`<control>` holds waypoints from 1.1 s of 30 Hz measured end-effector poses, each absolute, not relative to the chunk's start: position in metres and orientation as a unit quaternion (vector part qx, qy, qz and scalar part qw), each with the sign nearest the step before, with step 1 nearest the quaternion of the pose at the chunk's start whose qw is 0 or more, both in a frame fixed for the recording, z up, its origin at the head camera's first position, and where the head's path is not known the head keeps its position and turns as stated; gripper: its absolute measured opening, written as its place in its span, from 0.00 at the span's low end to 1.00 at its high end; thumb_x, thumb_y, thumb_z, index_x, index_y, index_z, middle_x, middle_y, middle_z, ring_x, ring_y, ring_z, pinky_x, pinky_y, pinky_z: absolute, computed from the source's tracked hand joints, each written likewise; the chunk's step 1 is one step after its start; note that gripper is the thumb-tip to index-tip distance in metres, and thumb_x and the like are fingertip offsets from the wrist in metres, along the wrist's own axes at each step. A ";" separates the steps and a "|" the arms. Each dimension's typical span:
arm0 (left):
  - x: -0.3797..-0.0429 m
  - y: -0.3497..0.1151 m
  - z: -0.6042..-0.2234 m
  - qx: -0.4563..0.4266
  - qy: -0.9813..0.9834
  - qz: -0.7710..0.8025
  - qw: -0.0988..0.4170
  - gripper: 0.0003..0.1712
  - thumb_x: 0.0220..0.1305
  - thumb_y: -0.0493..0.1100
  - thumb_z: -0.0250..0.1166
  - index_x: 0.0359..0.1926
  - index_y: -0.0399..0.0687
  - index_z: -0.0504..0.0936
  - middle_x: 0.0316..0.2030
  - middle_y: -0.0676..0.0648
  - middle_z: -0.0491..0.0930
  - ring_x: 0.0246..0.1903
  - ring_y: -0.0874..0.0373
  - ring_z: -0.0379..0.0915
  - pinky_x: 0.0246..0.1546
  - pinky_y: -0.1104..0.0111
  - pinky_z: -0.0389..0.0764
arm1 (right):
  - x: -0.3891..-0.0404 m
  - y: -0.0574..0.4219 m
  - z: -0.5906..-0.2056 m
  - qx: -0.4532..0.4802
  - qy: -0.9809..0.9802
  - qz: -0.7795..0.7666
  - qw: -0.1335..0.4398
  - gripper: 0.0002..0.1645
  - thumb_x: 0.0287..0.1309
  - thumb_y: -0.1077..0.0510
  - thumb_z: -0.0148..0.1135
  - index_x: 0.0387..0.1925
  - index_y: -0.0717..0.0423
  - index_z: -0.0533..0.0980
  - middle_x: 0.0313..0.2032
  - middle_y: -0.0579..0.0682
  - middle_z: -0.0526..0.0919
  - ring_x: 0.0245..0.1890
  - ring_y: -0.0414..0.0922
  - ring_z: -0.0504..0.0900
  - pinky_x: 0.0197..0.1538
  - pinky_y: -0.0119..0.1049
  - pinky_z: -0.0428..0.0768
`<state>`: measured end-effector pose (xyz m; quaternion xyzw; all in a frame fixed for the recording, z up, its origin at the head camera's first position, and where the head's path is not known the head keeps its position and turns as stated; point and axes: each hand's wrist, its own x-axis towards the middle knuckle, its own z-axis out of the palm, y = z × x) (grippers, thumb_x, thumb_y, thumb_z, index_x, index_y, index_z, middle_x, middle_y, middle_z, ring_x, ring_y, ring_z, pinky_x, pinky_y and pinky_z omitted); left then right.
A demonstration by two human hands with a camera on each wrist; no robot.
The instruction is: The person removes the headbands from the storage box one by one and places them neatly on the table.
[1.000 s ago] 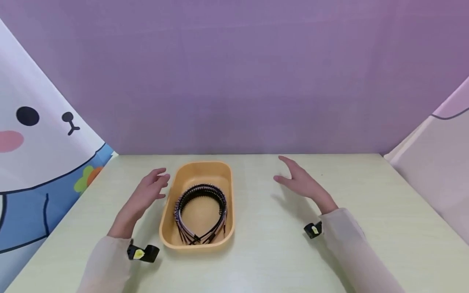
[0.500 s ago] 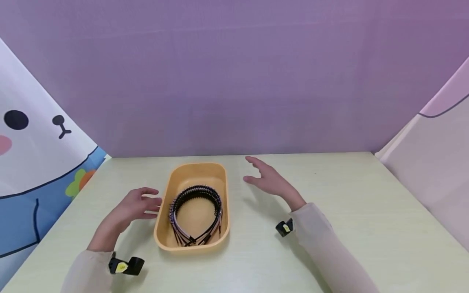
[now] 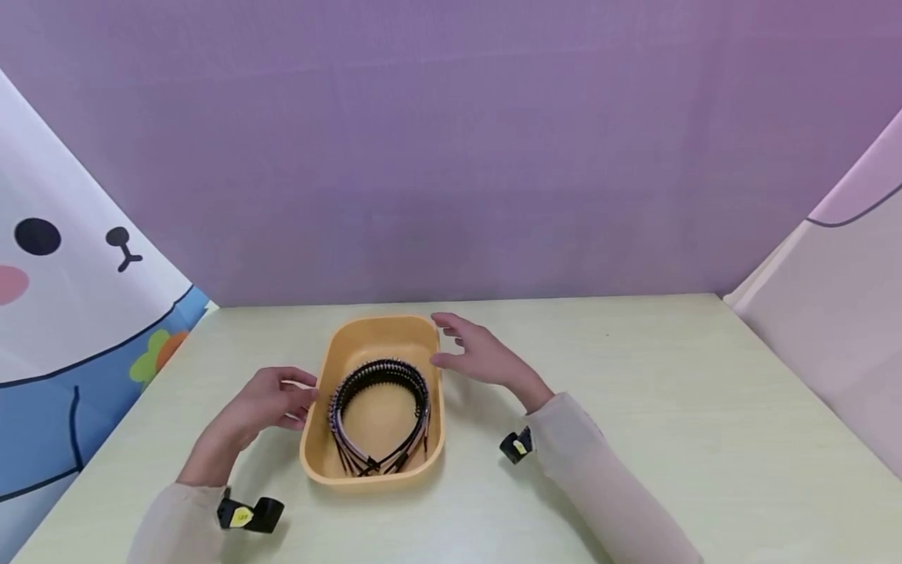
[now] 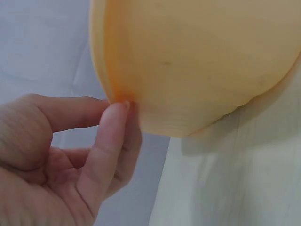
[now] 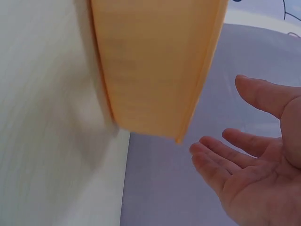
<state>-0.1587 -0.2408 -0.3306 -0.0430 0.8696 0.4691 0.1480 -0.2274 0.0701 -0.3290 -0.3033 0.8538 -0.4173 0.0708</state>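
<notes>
In the head view, a yellow-orange plastic basket [image 3: 377, 479] stands on the table, left of the middle. Several toothed black and pale purple headbands [image 3: 384, 366] lie nested inside it, their ends crossing at the near side. My left hand [image 3: 264, 403] is at the basket's left side. The left wrist view shows thumb and fingers meeting at the rim of the basket [image 4: 197, 61], pinching it. My right hand [image 3: 482, 356] hovers by the far right rim, thumb and fingers spread. In the right wrist view, a gap separates that hand [image 5: 258, 165] from the basket's wall [image 5: 150, 61].
The pale table [image 3: 634, 439] runs back to a purple backdrop [image 3: 451, 157]. A printed cartoon cloth [image 3: 84, 313] borders the left, and a pale cloth [image 3: 838, 305] the right. Each sleeve carries a small black wrist camera [image 3: 517, 445].
My right hand has moved left to the basket's right rim. My left hand came down along the left side and now meets the rim. The head view has shifted slightly.
</notes>
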 end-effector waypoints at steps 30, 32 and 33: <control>-0.165 -0.219 -0.342 -0.002 0.861 0.507 0.039 0.25 0.65 0.32 0.56 0.62 0.28 0.67 0.53 0.30 0.74 0.50 0.47 0.76 0.46 0.66 0.81 | -0.232 0.021 -0.326 -0.374 0.878 -0.285 0.093 0.22 0.60 0.67 0.55 0.56 0.67 0.73 0.54 0.59 0.79 0.53 0.52 0.79 0.57 0.43 0.76; -0.165 -0.219 -0.341 -0.004 0.857 0.513 0.043 0.25 0.65 0.32 0.55 0.63 0.28 0.66 0.54 0.30 0.74 0.50 0.47 0.76 0.46 0.65 0.81 | -0.232 0.019 -0.325 -0.372 0.881 -0.279 0.088 0.21 0.60 0.68 0.55 0.55 0.67 0.74 0.53 0.59 0.80 0.52 0.52 0.79 0.57 0.43 0.76; -0.165 -0.218 -0.341 -0.006 0.856 0.515 0.045 0.26 0.65 0.32 0.55 0.63 0.28 0.66 0.55 0.30 0.73 0.50 0.47 0.76 0.46 0.65 0.81 | -0.233 0.018 -0.325 -0.371 0.882 -0.277 0.084 0.20 0.59 0.69 0.55 0.54 0.67 0.75 0.52 0.59 0.80 0.52 0.52 0.79 0.56 0.43 0.76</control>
